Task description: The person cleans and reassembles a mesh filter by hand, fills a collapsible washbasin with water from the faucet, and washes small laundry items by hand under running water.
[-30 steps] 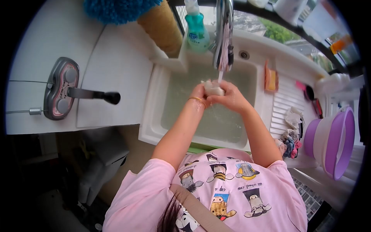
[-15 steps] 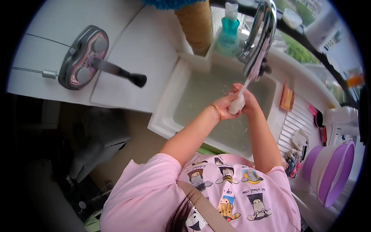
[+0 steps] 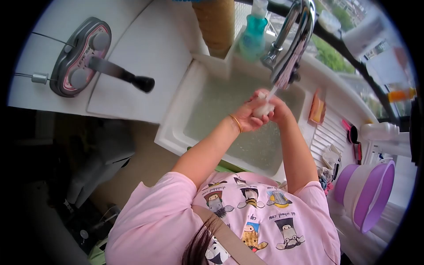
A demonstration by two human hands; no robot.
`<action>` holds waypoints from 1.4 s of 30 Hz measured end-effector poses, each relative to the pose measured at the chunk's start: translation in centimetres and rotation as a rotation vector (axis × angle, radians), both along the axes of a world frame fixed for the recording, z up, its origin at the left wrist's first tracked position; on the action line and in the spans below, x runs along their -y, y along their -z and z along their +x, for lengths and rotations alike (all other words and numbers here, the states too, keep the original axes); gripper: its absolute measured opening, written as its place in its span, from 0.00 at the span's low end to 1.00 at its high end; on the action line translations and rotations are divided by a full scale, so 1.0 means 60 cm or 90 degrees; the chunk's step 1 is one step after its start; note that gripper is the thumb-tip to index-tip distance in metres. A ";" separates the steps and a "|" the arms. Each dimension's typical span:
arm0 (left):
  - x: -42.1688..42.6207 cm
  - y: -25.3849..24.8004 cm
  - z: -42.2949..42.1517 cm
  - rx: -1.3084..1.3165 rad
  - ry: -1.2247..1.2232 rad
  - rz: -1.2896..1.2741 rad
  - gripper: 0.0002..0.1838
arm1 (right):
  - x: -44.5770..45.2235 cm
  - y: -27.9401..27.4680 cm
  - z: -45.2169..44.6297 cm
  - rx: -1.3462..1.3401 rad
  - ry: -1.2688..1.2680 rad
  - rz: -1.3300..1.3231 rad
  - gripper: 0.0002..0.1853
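Note:
Both hands meet over the water-filled sink [image 3: 174,132], beneath the chrome faucet [image 3: 289,53]. Water runs from the spout onto a small white object [image 3: 263,109], perhaps a wad of cloth, between the palms. My left hand [image 3: 250,115], with a gold bracelet at its wrist, has its fingers curled round the object. My right hand [image 3: 279,108] presses against it from the other side. Parts of the fingers are hidden behind the object and each other.
A teal soap bottle [image 3: 253,37] stands behind the sink. An orange soap holder [image 3: 317,109] lies to the right, by the ribbed drainboard. Farther right are hair brushes [image 3: 352,134] and a purple-and-white basin [image 3: 373,196]. A grey rope-wound post [image 3: 215,26] rises at the back.
The view has shifted and tilted. The hands have turned the white object under the stream; it now sits lower between the palms, still held by both.

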State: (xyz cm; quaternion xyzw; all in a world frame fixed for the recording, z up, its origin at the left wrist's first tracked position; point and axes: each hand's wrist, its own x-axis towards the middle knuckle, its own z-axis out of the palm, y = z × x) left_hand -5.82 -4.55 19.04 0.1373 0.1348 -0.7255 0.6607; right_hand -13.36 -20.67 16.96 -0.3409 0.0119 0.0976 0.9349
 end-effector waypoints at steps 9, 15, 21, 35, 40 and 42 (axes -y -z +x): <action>0.000 -0.024 0.003 0.245 0.232 0.088 0.15 | -0.018 -0.104 -0.005 -0.064 0.010 -0.238 0.18; 0.026 -0.048 -0.062 0.579 0.320 0.153 0.14 | -0.050 -0.126 -0.048 -0.126 0.183 -0.338 0.21; 0.036 -0.011 -0.143 1.318 0.313 0.396 0.22 | -0.088 -0.041 -0.084 -0.292 0.518 -0.612 0.11; -0.041 0.021 -0.114 1.099 0.173 0.117 0.24 | -0.036 -0.262 -0.301 -0.156 0.807 -0.748 0.10; -0.054 0.060 -0.026 0.302 -0.031 0.360 0.12 | 0.075 -0.514 -0.503 -0.227 1.215 -1.235 0.11; -0.045 0.076 -0.015 0.264 -0.075 0.388 0.10 | 0.120 -0.555 -0.582 -0.390 1.252 -1.308 0.15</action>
